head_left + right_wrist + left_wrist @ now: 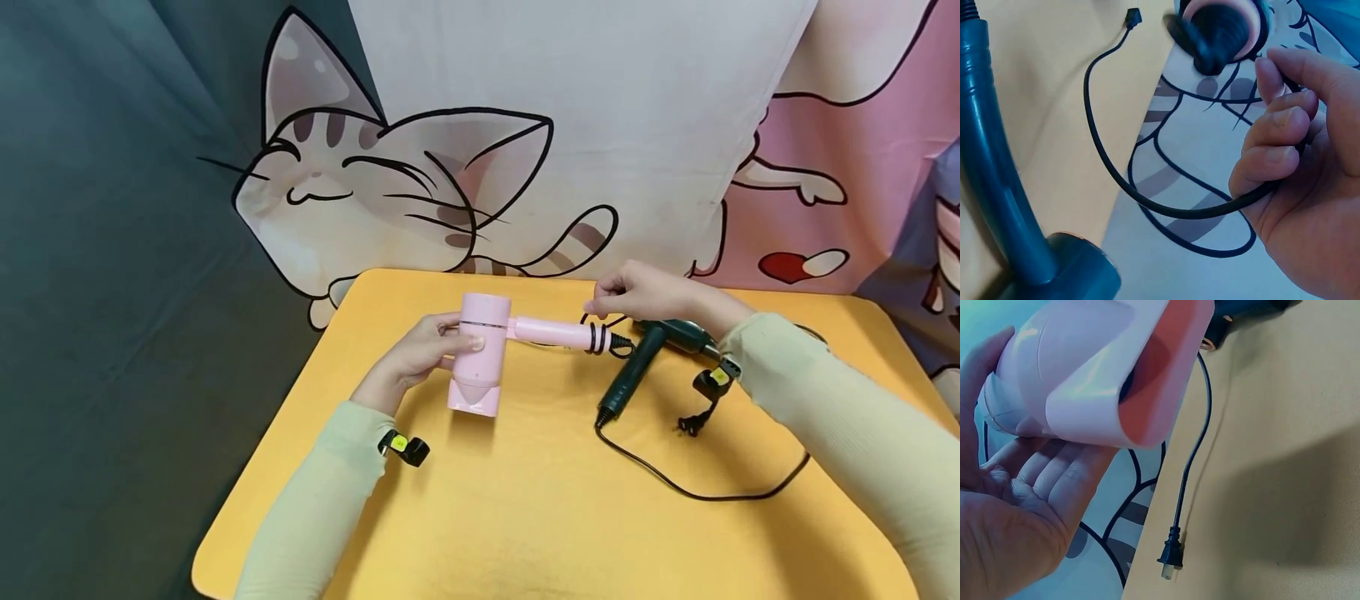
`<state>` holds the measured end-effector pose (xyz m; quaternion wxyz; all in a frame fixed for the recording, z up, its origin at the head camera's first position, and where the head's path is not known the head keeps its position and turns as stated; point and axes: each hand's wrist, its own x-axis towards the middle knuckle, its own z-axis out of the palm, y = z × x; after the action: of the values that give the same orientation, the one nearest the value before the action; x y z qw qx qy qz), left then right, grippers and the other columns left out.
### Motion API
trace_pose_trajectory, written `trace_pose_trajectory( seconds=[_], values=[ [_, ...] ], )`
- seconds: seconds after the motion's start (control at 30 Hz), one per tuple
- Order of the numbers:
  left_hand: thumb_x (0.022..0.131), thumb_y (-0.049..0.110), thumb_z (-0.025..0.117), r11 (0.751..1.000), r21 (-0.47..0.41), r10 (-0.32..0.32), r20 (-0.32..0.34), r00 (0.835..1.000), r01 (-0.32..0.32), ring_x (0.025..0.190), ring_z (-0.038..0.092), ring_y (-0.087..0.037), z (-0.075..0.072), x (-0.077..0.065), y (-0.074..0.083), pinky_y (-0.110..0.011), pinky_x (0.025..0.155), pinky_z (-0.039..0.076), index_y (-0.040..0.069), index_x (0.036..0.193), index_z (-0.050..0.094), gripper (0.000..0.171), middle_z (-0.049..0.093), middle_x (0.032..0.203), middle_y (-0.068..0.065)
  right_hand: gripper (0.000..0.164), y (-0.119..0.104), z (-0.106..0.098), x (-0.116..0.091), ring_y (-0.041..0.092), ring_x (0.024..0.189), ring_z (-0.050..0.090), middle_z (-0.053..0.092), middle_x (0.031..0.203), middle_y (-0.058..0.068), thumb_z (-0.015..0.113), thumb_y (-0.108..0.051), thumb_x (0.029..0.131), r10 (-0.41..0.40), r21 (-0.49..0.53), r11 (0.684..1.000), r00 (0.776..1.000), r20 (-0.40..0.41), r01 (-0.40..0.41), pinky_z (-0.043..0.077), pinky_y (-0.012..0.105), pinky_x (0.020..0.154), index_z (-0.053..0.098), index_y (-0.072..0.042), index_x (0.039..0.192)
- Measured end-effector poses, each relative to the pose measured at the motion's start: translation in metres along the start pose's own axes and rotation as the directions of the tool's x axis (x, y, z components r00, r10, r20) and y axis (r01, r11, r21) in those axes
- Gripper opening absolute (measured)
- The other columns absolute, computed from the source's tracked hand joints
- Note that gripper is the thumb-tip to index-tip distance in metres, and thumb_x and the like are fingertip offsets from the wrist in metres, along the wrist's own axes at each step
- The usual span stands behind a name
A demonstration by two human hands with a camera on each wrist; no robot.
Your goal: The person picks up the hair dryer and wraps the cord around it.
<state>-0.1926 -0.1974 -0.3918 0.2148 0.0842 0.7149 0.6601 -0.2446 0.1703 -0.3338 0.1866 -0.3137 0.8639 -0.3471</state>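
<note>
Held above the table, a pink hair dryer (pixel 483 354) has its barrel gripped by my left hand (pixel 422 352), thumb across the front. Its handle (pixel 555 331) points right, with loops of black cord (pixel 1191 214) wound near the handle's end. Curled fingers of my right hand (pixel 637 290) grip that cord, just right of the handle. In the right wrist view the cord leaves the hand in a curve toward its plug (pixel 1134 17). The left wrist view shows the dryer's open nozzle (pixel 1154 381) close up.
A dark green hair dryer (pixel 633 375) lies below my right hand on the yellow table (pixel 525 517). Its cord (pixel 705 497) loops across the right side, and a black plug (pixel 693 423) is near my right wrist. A cat-print curtain (pixel 637 108) hangs behind.
</note>
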Motion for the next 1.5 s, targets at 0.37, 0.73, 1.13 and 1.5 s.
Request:
trace_pose_trajectory(
  seconds=[0.37,0.73,1.13,1.5],
  values=[
    [0.095,0.007,0.073,1.000,0.011,0.000,-0.084,0.996,0.000,0.095,0.076,-0.023,0.003,0.007,-0.002,-0.045,0.079,0.067,-0.004,0.148,0.057,0.057,0.072,0.127,-0.025,0.027,-0.010,0.000,-0.009,0.006,0.054,0.030,0.047,0.068,-0.004,0.060,-0.024,0.110,-0.079,-0.118,0.990,0.995,-0.052,0.073,0.035,0.028,0.058,0.074,-0.014,0.088],
    [0.095,0.009,0.076,1.000,-0.012,0.006,-0.183,0.983,-0.008,0.098,0.075,-0.023,0.008,0.011,0.000,-0.039,0.078,0.067,-0.001,0.148,0.059,0.056,0.072,0.128,-0.025,0.018,-0.013,0.032,-0.030,0.009,0.052,0.043,0.055,0.070,-0.002,0.061,-0.022,0.110,-0.082,-0.074,0.995,0.983,-0.164,0.071,0.037,0.025,0.049,0.075,-0.015,0.101],
    [0.095,0.010,0.074,0.998,-0.052,0.008,-0.217,0.976,-0.019,0.096,0.075,-0.022,0.011,0.010,0.001,-0.039,0.077,0.067,-0.002,0.146,0.061,0.054,0.074,0.121,-0.020,0.018,0.010,0.086,-0.045,0.018,0.056,0.060,0.065,0.082,0.007,0.055,-0.010,0.112,-0.094,0.194,0.966,0.926,-0.365,0.174,0.054,0.033,0.048,0.072,-0.005,0.111],
    [0.097,0.008,0.071,0.995,-0.099,-0.001,-0.208,0.978,-0.020,0.089,0.075,-0.020,0.017,0.012,0.003,-0.035,0.074,0.067,-0.004,0.149,0.057,0.054,0.074,0.116,-0.015,0.022,0.019,0.104,-0.044,0.020,0.061,0.063,0.067,0.087,0.013,0.053,-0.017,0.114,-0.026,0.285,0.948,0.928,-0.372,0.141,0.058,0.035,0.053,0.070,-0.005,0.119]
  ],
)
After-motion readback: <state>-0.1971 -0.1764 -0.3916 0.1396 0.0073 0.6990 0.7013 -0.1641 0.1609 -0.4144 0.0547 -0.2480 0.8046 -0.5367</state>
